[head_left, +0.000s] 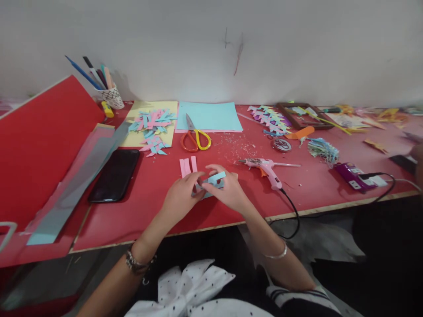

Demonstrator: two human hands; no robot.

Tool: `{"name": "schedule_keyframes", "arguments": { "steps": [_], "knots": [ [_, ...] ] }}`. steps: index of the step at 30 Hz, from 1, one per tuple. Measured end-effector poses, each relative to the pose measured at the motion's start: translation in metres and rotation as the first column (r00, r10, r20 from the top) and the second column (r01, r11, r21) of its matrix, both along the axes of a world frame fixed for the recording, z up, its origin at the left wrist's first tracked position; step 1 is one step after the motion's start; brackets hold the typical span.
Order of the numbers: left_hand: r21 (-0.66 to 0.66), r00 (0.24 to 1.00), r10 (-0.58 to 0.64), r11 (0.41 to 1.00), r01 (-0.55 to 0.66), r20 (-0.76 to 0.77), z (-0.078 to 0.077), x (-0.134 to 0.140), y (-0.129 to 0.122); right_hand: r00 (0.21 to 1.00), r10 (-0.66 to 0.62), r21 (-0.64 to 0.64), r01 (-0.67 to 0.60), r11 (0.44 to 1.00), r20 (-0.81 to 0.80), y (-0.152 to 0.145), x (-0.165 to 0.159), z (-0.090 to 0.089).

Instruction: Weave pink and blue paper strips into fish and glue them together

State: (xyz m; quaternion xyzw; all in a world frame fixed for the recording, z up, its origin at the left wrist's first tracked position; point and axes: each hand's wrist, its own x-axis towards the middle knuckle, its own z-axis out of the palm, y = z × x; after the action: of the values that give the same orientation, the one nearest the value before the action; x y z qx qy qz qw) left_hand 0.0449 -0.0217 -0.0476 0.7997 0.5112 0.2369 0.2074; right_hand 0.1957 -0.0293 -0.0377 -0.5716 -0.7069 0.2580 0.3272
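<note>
Both my hands meet over the red table near its front edge. Between the fingers of my left hand and my right hand is a light blue paper strip, pinched from both sides. More light blue paper shows under the fingers, partly hidden by them. Just beyond my left hand lie several short pink paper strips. Farther back rest scissors with one red and one yellow handle, blades apart. To the right of my right hand lies a pink glue gun with its cord trailing off the edge.
A black phone and long paper strips lie left. Behind are a pile of folded paper pieces, blue sheets and a pen cup. A purple power strip sits right, near another person's hand.
</note>
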Motion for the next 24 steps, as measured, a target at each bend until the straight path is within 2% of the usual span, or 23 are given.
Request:
{"name": "schedule_keyframes", "arguments": {
  "steps": [3,5,9,12,18,24],
  "knots": [
    [0.088,0.990,0.017,0.996,-0.005,-0.138,-0.005,-0.004,-0.009,0.992,-0.026,-0.001,0.026,1.000,-0.120,0.008,0.009,0.001],
    [0.140,0.975,0.000,0.990,0.032,-0.223,-0.010,-0.007,-0.015,0.992,-0.001,0.015,0.003,1.000,-0.129,0.010,0.019,0.000],
    [0.235,0.930,-0.020,0.965,0.113,-0.366,-0.019,-0.010,-0.022,0.992,0.125,-0.004,-0.125,0.992,0.034,0.011,0.036,0.000],
    [0.317,0.896,0.006,0.936,0.151,-0.444,-0.022,-0.009,-0.023,0.978,0.158,-0.021,-0.157,0.987,0.134,0.013,0.044,0.001],
    [0.378,0.882,0.024,0.909,0.177,-0.470,-0.025,-0.009,-0.023,0.980,0.123,0.007,-0.125,0.992,0.155,0.021,0.052,0.003],
    [0.400,0.894,0.015,0.898,0.185,-0.448,-0.029,-0.010,-0.024,0.951,0.130,0.026,-0.143,0.989,0.281,0.023,0.055,-0.004]
  ]
}}
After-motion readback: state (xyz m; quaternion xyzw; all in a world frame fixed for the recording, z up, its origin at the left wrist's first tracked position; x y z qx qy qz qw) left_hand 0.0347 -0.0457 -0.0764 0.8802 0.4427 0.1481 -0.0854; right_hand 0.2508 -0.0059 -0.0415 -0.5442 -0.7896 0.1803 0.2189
